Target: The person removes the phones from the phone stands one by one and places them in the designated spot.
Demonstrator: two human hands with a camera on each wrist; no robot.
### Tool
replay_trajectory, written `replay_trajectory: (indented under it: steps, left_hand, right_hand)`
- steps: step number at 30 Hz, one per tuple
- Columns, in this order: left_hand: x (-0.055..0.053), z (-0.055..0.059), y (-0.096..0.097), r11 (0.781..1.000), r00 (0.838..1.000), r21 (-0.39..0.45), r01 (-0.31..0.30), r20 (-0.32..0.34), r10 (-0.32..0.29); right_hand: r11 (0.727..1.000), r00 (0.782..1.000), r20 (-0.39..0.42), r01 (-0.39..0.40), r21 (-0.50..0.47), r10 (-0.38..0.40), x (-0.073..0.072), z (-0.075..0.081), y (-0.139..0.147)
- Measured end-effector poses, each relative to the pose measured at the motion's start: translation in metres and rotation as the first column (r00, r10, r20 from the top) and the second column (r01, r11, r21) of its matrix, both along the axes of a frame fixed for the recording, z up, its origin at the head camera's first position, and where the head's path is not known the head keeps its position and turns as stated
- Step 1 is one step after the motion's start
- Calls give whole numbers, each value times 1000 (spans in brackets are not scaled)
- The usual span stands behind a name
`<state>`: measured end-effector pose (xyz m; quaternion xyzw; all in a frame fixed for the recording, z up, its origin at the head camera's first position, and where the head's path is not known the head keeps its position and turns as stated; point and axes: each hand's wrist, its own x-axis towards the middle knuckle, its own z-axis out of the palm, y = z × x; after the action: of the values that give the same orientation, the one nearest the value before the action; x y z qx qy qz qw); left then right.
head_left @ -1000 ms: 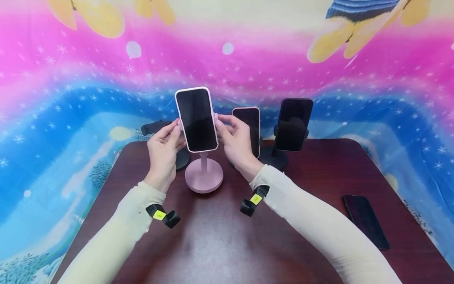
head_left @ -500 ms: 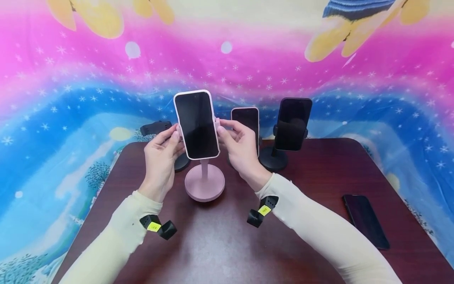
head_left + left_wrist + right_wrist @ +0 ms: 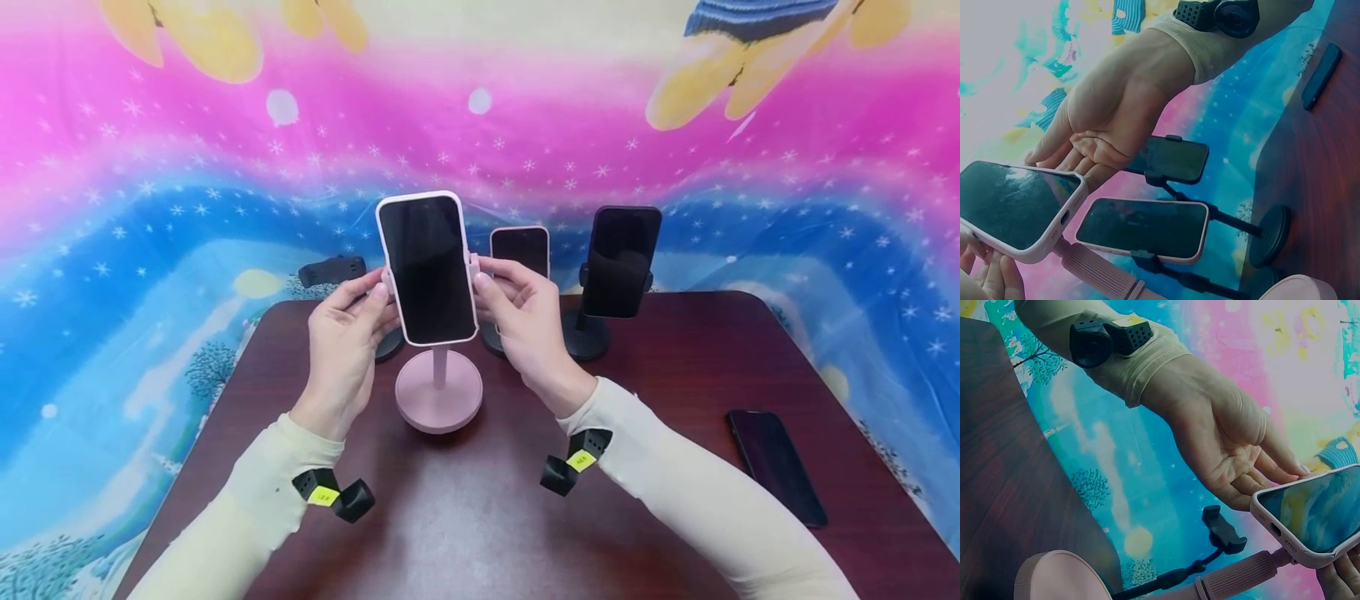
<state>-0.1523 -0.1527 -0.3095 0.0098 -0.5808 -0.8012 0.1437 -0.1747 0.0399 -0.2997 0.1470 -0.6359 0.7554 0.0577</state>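
A phone (image 3: 429,268) in a pale case stands upright in the clamp of a pink phone stand (image 3: 438,392), its dark screen toward me. My left hand (image 3: 337,346) pinches the clamp's left side between thumb and fingers. On the opposite side, my right hand (image 3: 534,329) grips the right clamp arm (image 3: 474,265) with thumb and index finger. The left wrist view shows the phone (image 3: 1013,209) tilted, with the ribbed pink stem (image 3: 1100,272) below it. Whether the round base touches the table, I cannot tell.
Behind are a pink-edged phone (image 3: 520,250) and a black phone (image 3: 622,262), both in black stands. A black stand (image 3: 332,270) without a phone is at back left. Another phone (image 3: 776,467) lies flat at the right on the dark wooden table (image 3: 465,517). A printed cloth hangs behind.
Both hands have brought the pink stand with its phone toward me and slightly right. Their hold on the clamp sides looks the same. The other phones and stands have stayed put.
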Motion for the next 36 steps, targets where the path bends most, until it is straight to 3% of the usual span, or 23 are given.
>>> replay_trajectory:
  steps: [18, 31, 36]
  left_hand:
    - [18, 5, 13, 986, 986, -35, 164, -16, -164]
    - [24, 6, 31, 975, 976, -56, 216, -18, -218]
    - [26, 5, 35, 970, 971, -77, 232, -36, -235]
  right_hand:
    - [998, 1000, -15, 16, -63, -17, 20, -2, 24]
    - [999, 999, -2, 52, 2, -52, 33, -2, 49]
    - [998, 998, 4, 55, -17, -55, 37, -4, 55]
